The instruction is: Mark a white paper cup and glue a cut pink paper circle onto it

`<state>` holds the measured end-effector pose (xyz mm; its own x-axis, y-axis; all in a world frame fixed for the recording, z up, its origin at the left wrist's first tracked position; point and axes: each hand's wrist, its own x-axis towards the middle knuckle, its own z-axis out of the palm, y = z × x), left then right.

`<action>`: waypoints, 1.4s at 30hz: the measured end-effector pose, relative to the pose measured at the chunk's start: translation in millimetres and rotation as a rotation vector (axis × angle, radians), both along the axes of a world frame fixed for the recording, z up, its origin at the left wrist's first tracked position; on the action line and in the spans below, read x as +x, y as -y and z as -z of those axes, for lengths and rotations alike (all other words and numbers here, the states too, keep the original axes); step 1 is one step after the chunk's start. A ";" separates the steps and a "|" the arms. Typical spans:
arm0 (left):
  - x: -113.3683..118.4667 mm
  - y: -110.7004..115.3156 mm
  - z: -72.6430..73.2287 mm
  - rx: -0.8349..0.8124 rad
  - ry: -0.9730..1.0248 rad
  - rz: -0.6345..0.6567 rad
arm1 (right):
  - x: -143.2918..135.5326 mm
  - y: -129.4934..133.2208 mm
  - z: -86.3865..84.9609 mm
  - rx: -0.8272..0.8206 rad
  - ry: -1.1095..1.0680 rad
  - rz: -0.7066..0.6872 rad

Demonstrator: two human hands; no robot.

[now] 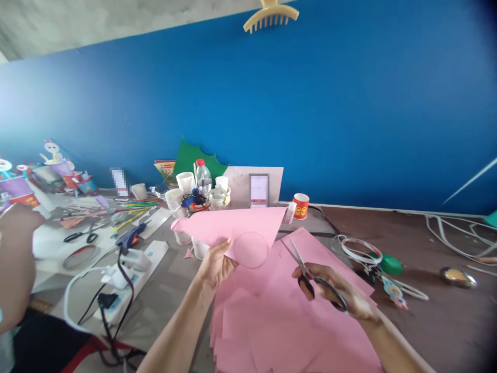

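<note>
1. The left hand [218,263] is clamped on a pink sheet [217,225], with the thumb on top and the other fingers below its lower edge.
2. This sheet is held up, tilted, above the near part of the table [171,295]. A circle [251,249] is drawn on it with a thin line, to the right of the thumb.
3. The right hand [336,290] is closed around the handles of the scissors [304,267]. The blades point up and away from the person; they are near the circle, but I cannot see them touching the held sheet.
4. Under both hands lies a pile of pink paper [272,331], its sheets not aligned well.
5. To the left of the pile there is a white power strip [149,259] with plugs in it, and near it a blue glue gun [132,235].
6. Behind the held sheet stands a plastic bottle [203,176] with a red cap, among white cups [185,181].
7. A red cup [300,206] stands near the blue wall [349,114].
8. At the left edge, a co-worker's arm [15,264] is visible.
</note>
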<state>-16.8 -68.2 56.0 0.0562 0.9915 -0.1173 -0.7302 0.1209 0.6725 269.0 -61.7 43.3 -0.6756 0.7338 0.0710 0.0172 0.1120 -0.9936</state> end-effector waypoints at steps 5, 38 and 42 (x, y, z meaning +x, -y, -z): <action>7.3 -1.0 2.2 0.019 0.031 -0.060 | -16.7 10.3 3.5 0.012 0.129 0.068; 44.8 4.7 13.9 -0.010 0.069 0.083 | -56.7 29.0 22.1 0.091 -0.038 0.273; 44.7 4.2 14.9 -0.025 0.071 0.060 | -57.2 28.7 22.2 0.095 -0.044 0.291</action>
